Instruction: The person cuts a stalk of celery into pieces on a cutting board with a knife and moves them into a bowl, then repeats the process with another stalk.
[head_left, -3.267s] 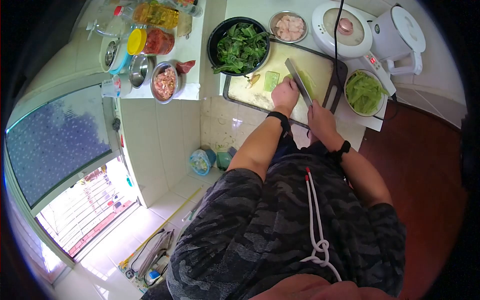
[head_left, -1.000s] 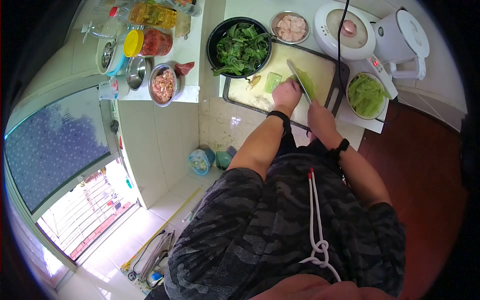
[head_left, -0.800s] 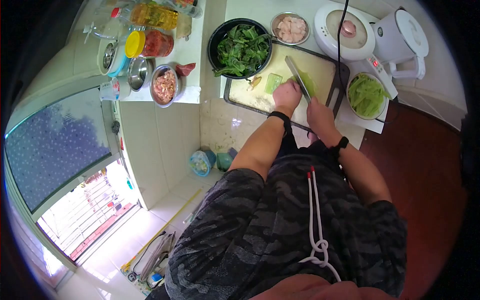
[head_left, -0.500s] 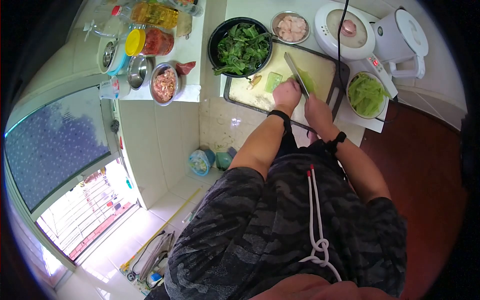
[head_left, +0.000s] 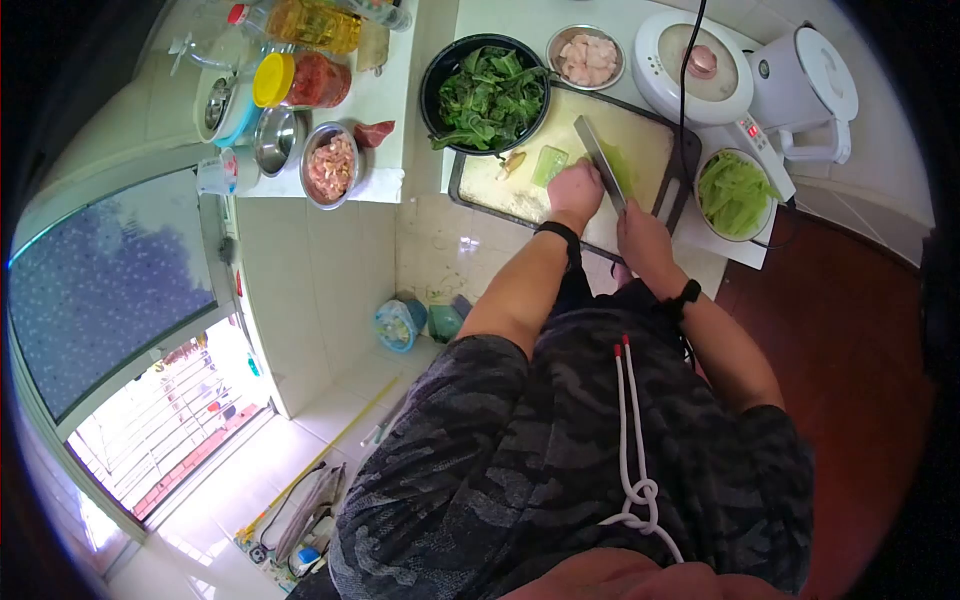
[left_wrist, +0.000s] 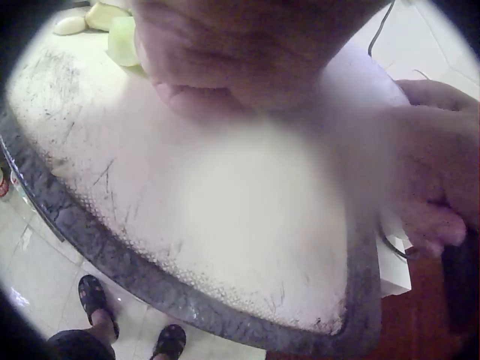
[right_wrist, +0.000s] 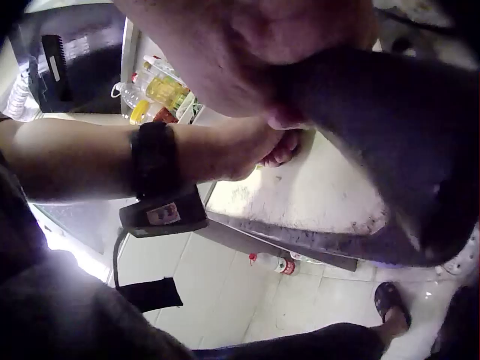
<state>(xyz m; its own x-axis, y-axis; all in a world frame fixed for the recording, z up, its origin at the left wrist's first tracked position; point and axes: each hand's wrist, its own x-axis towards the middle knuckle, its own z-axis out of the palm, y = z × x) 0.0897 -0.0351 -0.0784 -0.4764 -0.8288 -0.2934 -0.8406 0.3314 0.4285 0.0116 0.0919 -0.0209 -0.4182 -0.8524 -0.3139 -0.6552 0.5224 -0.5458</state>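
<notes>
In the head view my right hand (head_left: 645, 245) grips the handle of a broad-bladed knife (head_left: 600, 155), whose blade slants across the cutting board (head_left: 520, 195). Close on the blade's left side, my left hand (head_left: 576, 192) has curled fingers, holding light green vegetable against the board; much of it is hidden under the hand. A pale green block (head_left: 549, 166) lies at its knuckles. Thin green slices (head_left: 628, 165) lie along the blade's right side. In the left wrist view the left hand (left_wrist: 232, 60) bends down to the board beside a green chunk (left_wrist: 124, 43).
Around the board stand a black pot of leafy greens (head_left: 487, 95), a bowl of pale meat (head_left: 586, 57), a white cooker (head_left: 695, 70), a kettle (head_left: 805, 90) and a bowl of green slices (head_left: 737, 195). A black cord (head_left: 686, 80) hangs over the board. Garlic (head_left: 511, 164) lies on it.
The knife and right hand have shifted slightly to and fro beside the left hand, now a little lower and farther right than half a second ago. The left hand stays nearly in place.
</notes>
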